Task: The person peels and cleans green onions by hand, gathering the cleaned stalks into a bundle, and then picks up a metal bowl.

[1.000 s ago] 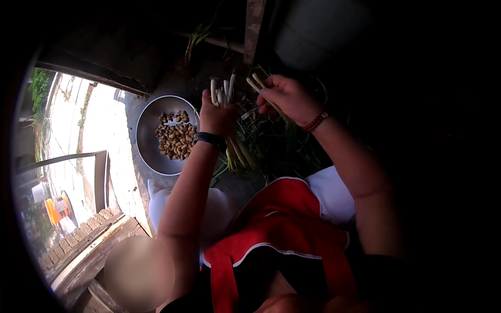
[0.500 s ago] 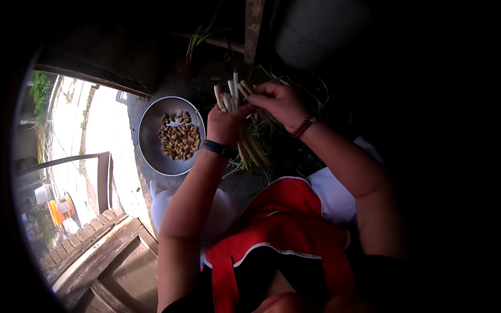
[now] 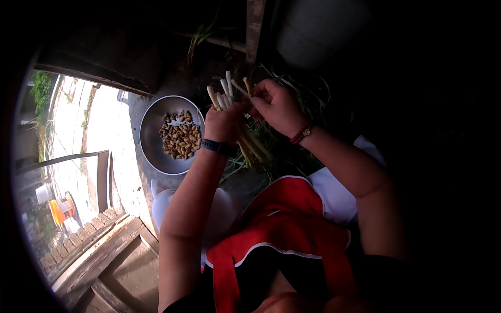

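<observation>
My left hand (image 3: 223, 124), with a dark band at its wrist, is closed round a bunch of scallions (image 3: 225, 86). Their white ends stick up above the fist, and yellowish-green stems (image 3: 253, 147) hang out below it. My right hand (image 3: 279, 107), wearing a red beaded bracelet, pinches one or two stalks (image 3: 248, 86) at the bunch's right side. Its fingertips are close to my left thumb, and shadow hides part of the grip. Left of my hands, a metal bowl (image 3: 151, 148) holds many small brown lumps (image 3: 182, 140) that look like unshelled peanuts.
Green leaves (image 3: 276, 125) lie in shadow beneath and beside my hands. A wooden post (image 3: 254, 31) and a large pale container (image 3: 321, 34) stand ahead. To the left is a sunlit opening with a wooden frame (image 3: 99, 255). A red apron (image 3: 282, 224) covers my lap.
My right hand has shifted slightly, its fingers now lower and more curled at the stalks. The white ends in my left hand have tilted a little to the left.
</observation>
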`<action>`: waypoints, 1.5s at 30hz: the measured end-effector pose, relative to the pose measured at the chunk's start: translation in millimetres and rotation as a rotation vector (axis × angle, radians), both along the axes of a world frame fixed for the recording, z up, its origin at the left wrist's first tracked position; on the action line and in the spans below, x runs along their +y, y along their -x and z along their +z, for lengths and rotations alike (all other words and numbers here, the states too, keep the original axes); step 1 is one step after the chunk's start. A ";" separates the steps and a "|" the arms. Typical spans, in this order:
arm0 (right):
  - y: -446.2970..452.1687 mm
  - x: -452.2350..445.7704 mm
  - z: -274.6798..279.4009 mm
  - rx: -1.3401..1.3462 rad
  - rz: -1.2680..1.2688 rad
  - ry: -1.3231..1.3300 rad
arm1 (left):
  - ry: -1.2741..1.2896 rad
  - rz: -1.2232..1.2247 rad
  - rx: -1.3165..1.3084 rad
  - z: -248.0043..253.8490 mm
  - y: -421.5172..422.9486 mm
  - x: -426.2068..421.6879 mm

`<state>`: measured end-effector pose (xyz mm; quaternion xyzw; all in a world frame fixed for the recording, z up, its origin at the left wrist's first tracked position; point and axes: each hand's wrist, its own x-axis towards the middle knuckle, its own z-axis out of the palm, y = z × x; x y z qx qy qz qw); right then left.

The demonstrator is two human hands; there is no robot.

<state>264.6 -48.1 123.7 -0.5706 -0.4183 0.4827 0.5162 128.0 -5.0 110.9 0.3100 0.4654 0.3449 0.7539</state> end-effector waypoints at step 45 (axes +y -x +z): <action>-100.8 43.9 -18.8 -0.862 -0.117 -0.108 | -0.145 -0.238 -0.013 15.0 20.7 8.0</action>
